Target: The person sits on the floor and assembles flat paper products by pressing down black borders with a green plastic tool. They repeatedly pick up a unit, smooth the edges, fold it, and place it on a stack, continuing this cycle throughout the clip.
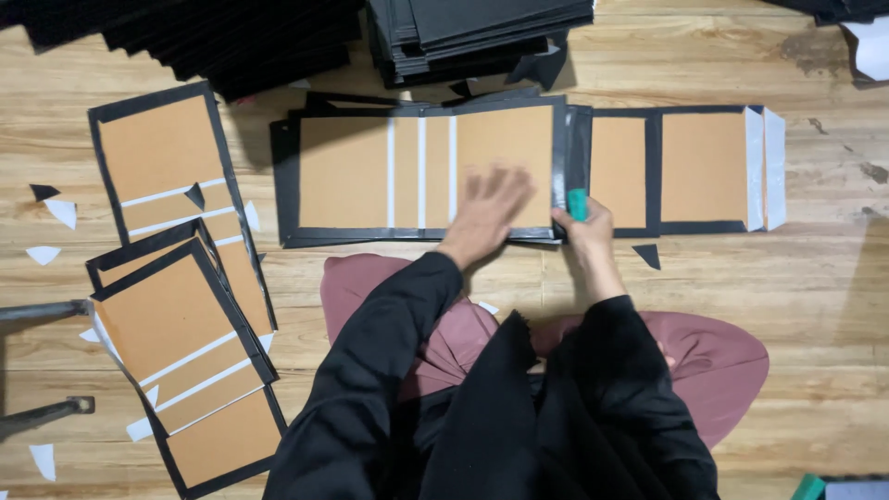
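- The book-cover blank (421,171) (brown board panels glued on black wrap, with white gaps marking the spine strips) lies flat on the wooden floor (815,296) right in front of the seated person's knees, on top of a small stack of similar blanks.
- The left hand (488,208) is spread open, palm down, pressing on the right-hand brown panel; it grips nothing.
- The right hand (588,227) is closed around a small teal tool (577,204), set against the cover's right black edge where the wrap folds over the board.
- The step in hand looks like rubbing down that turned-in edge: one hand pins the piece, the other burnishes the fold.
- Judging from this, the next move calls for steady downward pressure along the whole edge while the flat hand keeps the cover from sliding; a slip could wrinkle the black wrap.
- Just to the right, touching or overlapping the cover, lies another opened cover (681,171) with a white flap at its far end.
- To the left, well apart, a fanned pile of finished covers (181,315) rests on the floor, with white and black paper offcuts (51,208) scattered about.
- Beyond the work, stacks of black sheets (472,32) sit at the far side.
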